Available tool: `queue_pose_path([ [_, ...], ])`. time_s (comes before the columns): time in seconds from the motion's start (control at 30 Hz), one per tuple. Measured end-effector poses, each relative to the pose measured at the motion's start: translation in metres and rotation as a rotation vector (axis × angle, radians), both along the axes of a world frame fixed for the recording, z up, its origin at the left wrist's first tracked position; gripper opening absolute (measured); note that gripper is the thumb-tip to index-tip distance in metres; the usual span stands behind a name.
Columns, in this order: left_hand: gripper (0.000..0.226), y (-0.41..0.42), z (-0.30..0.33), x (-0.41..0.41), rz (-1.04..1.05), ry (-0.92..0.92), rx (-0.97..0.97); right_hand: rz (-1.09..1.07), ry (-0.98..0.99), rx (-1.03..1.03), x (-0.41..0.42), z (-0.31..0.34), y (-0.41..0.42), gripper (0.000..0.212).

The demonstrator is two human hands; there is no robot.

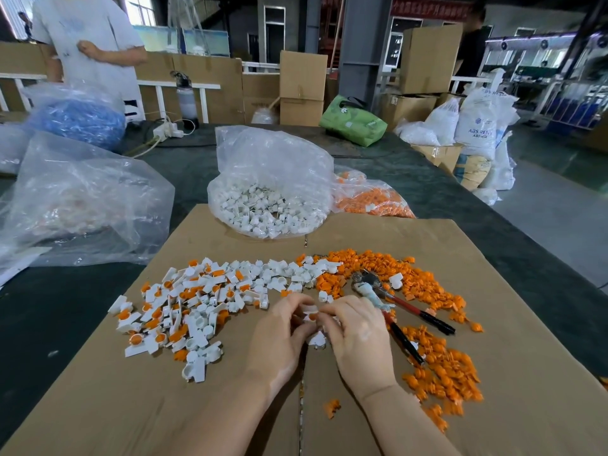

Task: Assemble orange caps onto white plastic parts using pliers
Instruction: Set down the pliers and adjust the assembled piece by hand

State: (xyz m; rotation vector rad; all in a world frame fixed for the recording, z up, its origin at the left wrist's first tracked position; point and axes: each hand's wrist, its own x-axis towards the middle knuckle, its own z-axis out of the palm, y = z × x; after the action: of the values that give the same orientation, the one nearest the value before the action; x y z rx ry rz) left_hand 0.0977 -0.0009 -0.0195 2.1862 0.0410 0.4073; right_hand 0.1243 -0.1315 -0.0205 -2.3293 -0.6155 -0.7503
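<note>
- Left hand (279,327): fingers (297,302) curled, pinching a small white part (311,315) that carries an orange cap (313,314); the piece sits between the fingertips of both hands.
- Right hand (357,337): fingers (332,311) curled inward, pinching the same white part from the opposite side; a second white piece (317,339) shows just below the fingers, partly hidden by the hand, and whether it is held cannot be told.
- Pliers (391,307): lying on the cardboard sheet (493,291) just to the right of the right fingers, untouched by either hand; metal head pointing away from the person, red-and-black handles toward the person.
- Loose orange caps (441,363): spread in a band beyond and to the right of the fingers, under and around the pliers.
- Pile of white parts (197,304): to the left of the fingers, many already fitted with orange caps; plain white ones lie just beyond the fingers.
- Clear bag of white parts (269,199): well beyond the fingers, at the far edge of the cardboard.
- Bag of orange caps (371,199): beside the white-part bag, on its right.
- Counter (65,307): dark surface carrying the cardboard and the bags.
- Standing person (88,37): in a pale T-shirt, at the far left side of the counter.
</note>
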Motion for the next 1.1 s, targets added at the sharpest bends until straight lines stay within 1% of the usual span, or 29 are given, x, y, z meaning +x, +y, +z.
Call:
queue_pose_path([
  [0.1,0.025,0.004,-0.003,0.003,0.207,0.005,-0.044,-0.304,0.070,0.108,0.004,-0.004,-0.003,0.008],
  [0.17,0.027,0.005,-0.005,0.006,0.285,0.032,-0.050,-0.434,0.129,0.101,0.006,-0.006,-0.003,0.012],
  [0.23,0.035,0.004,-0.007,0.007,0.321,0.067,-0.007,-0.469,0.189,0.050,0.006,-0.007,-0.002,0.018],
  [0.37,0.046,0.004,-0.008,0.009,0.397,0.145,0.101,-0.494,0.227,-0.059,0.006,-0.009,-0.002,0.027],
  [0.5,0.055,0.003,-0.007,0.011,0.421,0.195,0.199,-0.492,0.245,-0.178,0.006,-0.009,-0.001,0.031],
  [0.57,0.053,0.004,-0.008,0.010,0.422,0.177,0.268,-0.494,0.200,-0.194,0.006,-0.010,0.000,0.030],
  [0.63,0.043,0.006,-0.009,0.008,0.426,0.113,0.311,-0.498,0.152,-0.224,0.007,-0.011,0.001,0.029],
  [0.67,0.034,0.006,-0.009,0.006,0.411,0.068,0.308,-0.500,0.149,-0.243,0.007,-0.010,0.001,0.027],
  [0.73,0.020,0.005,-0.009,0.003,0.321,0.002,0.301,-0.501,0.208,-0.293,0.007,-0.009,0.000,0.020],
  [0.77,0.020,0.003,-0.009,0.003,0.255,0.002,0.317,-0.494,0.256,-0.320,0.008,-0.009,0.000,0.018],
  [0.83,0.029,0.000,-0.010,0.003,0.128,0.042,0.370,-0.479,0.299,-0.332,0.010,-0.011,-0.002,0.021],
  [0.9,0.039,0.000,-0.011,0.003,0.068,0.070,0.415,-0.479,0.305,-0.325,0.011,-0.011,-0.003,0.025],
  [0.97,0.042,0.001,-0.012,0.003,0.037,0.069,0.436,-0.485,0.310,-0.331,0.011,-0.010,-0.003,0.025],
  [1.0,0.039,0.001,-0.011,0.003,0.013,0.062,0.426,-0.485,0.312,-0.326,0.011,-0.010,-0.003,0.024],
  [1.1,0.020,0.000,-0.008,0.002,-0.071,0.046,0.327,-0.482,0.305,-0.288,0.010,-0.010,-0.002,0.023],
])
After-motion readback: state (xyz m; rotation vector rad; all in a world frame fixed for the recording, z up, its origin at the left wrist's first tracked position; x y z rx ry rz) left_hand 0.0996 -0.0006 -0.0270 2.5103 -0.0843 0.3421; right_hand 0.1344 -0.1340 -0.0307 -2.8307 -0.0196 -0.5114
